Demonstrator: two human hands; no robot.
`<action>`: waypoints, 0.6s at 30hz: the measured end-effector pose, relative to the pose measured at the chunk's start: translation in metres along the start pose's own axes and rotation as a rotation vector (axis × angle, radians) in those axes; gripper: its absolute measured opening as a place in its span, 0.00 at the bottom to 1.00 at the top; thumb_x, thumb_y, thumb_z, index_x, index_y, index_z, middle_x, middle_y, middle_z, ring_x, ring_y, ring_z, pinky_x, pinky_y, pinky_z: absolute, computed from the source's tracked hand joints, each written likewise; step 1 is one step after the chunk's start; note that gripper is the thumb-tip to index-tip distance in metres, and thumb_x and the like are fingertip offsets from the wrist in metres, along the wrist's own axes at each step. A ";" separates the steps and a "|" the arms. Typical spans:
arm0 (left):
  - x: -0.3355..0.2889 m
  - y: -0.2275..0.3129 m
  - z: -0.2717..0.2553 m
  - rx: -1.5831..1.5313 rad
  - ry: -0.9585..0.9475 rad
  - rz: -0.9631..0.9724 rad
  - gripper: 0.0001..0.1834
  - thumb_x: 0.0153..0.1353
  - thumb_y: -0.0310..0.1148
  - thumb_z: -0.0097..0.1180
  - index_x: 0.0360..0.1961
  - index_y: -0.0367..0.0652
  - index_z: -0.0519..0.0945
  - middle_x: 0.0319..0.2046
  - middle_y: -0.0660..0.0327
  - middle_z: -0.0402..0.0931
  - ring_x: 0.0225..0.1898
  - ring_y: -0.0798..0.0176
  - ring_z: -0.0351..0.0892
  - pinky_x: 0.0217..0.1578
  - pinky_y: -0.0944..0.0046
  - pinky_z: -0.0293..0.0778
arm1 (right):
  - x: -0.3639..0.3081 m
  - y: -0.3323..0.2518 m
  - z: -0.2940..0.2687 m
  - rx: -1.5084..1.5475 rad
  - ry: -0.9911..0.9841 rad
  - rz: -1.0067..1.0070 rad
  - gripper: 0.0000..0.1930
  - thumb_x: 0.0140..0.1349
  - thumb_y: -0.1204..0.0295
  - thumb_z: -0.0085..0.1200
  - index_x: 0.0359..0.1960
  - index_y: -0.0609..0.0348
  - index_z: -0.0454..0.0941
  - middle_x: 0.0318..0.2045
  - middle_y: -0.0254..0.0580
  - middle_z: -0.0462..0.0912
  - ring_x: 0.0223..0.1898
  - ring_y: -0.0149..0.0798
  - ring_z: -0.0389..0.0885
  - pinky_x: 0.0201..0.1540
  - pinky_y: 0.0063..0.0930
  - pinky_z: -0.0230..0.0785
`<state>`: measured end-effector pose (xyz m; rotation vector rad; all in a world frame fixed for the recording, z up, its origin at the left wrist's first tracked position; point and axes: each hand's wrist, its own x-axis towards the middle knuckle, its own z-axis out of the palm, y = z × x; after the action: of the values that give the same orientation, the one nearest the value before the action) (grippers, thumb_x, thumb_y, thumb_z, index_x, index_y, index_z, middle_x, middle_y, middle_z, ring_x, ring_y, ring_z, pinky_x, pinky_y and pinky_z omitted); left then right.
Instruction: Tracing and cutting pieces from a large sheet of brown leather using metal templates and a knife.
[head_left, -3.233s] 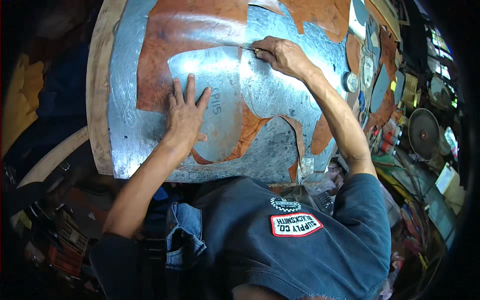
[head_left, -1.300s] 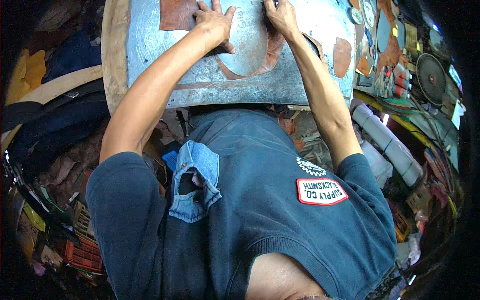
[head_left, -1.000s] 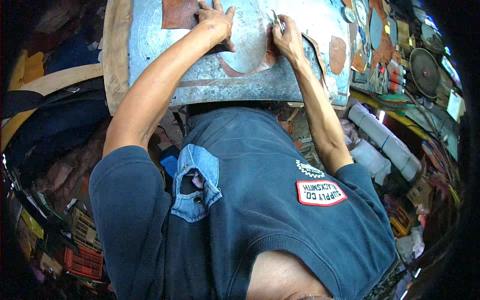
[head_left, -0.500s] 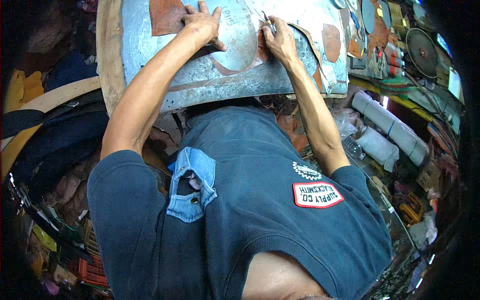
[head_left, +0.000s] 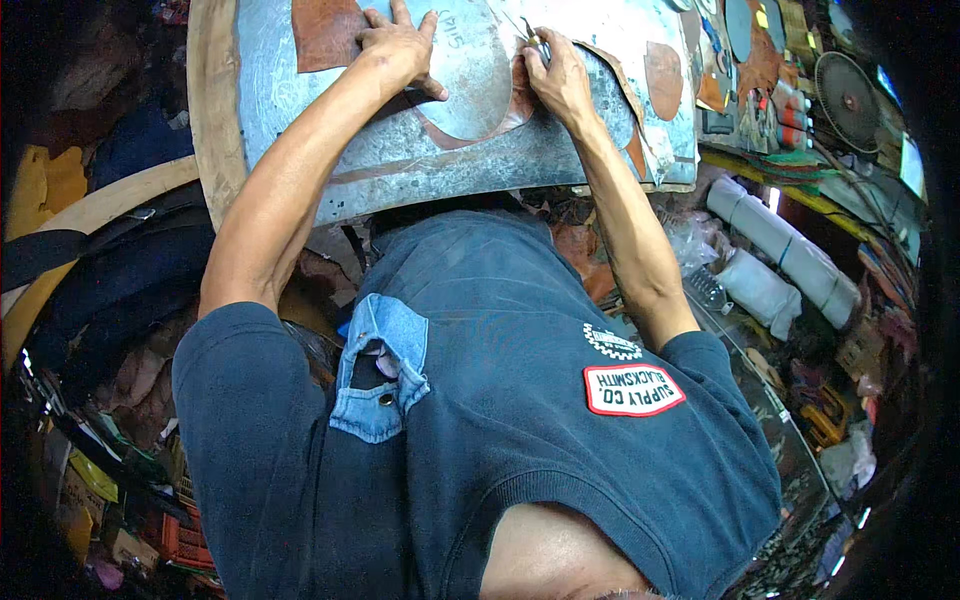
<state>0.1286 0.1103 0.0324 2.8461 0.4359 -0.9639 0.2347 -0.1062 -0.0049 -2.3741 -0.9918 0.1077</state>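
My left hand [head_left: 398,48] lies with fingers spread on a grey, round-ended flat template [head_left: 475,95], its thumb reaching to the right. Brown leather [head_left: 521,98] shows from under the template along its lower and right edges. Beside that right edge, my right hand [head_left: 560,80] is closed on a slim pointed tool [head_left: 533,38] with a brass-coloured collar; its exact kind is unclear. A squarish brown leather piece [head_left: 322,40] lies left of my left hand, partly covered by it. All of this rests on a scuffed metal work surface [head_left: 400,180].
Right of my right hand lie a curved leather strip [head_left: 622,80] and a rounded leather piece [head_left: 663,80]. A wooden edge [head_left: 213,110] borders the surface on the left. Farther right are a round fan [head_left: 850,95] and white wrapped rolls [head_left: 785,250].
The view has shifted slightly, and the work surface sits a little further left in it. Both hands keep nearly the same places, the right still gripping the slim pointed tool.
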 end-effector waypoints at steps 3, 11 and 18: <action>-0.002 -0.001 0.003 -0.013 0.040 0.003 0.72 0.33 0.70 0.69 0.74 0.49 0.44 0.71 0.33 0.40 0.69 0.21 0.40 0.61 0.27 0.56 | 0.000 -0.001 0.000 0.008 0.015 -0.020 0.20 0.62 0.66 0.53 0.54 0.61 0.74 0.49 0.57 0.78 0.52 0.56 0.77 0.55 0.43 0.69; -0.001 -0.001 0.007 -0.011 0.035 0.025 0.72 0.33 0.69 0.70 0.74 0.48 0.44 0.70 0.29 0.40 0.69 0.20 0.40 0.59 0.24 0.56 | -0.003 -0.001 -0.002 0.014 0.015 -0.023 0.20 0.61 0.65 0.53 0.54 0.61 0.74 0.49 0.58 0.78 0.52 0.57 0.77 0.55 0.44 0.69; 0.000 0.002 0.010 -0.046 0.180 -0.009 0.67 0.31 0.60 0.76 0.73 0.55 0.53 0.69 0.36 0.46 0.65 0.21 0.52 0.58 0.36 0.65 | 0.005 0.006 -0.002 0.057 0.013 -0.024 0.20 0.61 0.66 0.52 0.53 0.63 0.74 0.49 0.59 0.78 0.52 0.58 0.76 0.56 0.44 0.68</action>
<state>0.1231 0.1067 0.0243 2.9023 0.4811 -0.6910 0.2431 -0.1074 -0.0057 -2.3073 -0.9982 0.1100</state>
